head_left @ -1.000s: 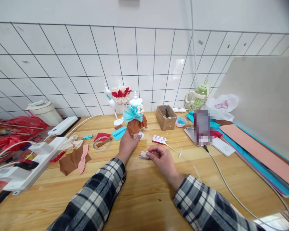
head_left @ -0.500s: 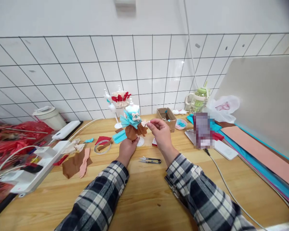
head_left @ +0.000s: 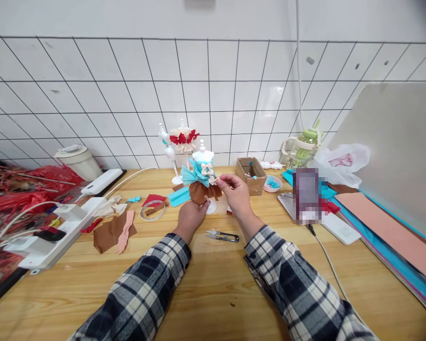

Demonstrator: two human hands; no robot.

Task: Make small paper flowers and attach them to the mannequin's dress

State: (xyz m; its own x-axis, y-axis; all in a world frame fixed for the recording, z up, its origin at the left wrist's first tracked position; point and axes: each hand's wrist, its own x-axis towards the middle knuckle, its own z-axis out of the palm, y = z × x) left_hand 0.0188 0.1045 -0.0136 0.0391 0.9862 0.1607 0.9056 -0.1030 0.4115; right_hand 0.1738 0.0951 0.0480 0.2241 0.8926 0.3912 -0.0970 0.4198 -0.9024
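Note:
A small white mannequin stand [head_left: 202, 157] wears a teal and brown paper dress [head_left: 199, 182] on the wooden table [head_left: 213, 284]. My left hand [head_left: 190, 215] grips the base of the stand from the front. My right hand [head_left: 236, 192] is raised beside the dress, its fingers pinched on a small cream paper bow [head_left: 213, 180] at the dress's waist. Another cream bow [head_left: 206, 168] sits on the bodice. Small thread snips [head_left: 222, 235] lie on the table between my wrists.
A second mannequin with red flowers [head_left: 181, 137] stands behind. A cardboard box [head_left: 250, 175], a bowl [head_left: 272, 183], a green bottle [head_left: 303, 144] and stacked coloured paper sheets [head_left: 390, 227] are to the right. Paper scraps [head_left: 113, 229], a tape ring [head_left: 152, 210] and a power strip [head_left: 53, 232] lie left.
My right hand left the snips on the table, rose with the cream bow and brought it to the dress's waist. My left hand stayed on the stand's base.

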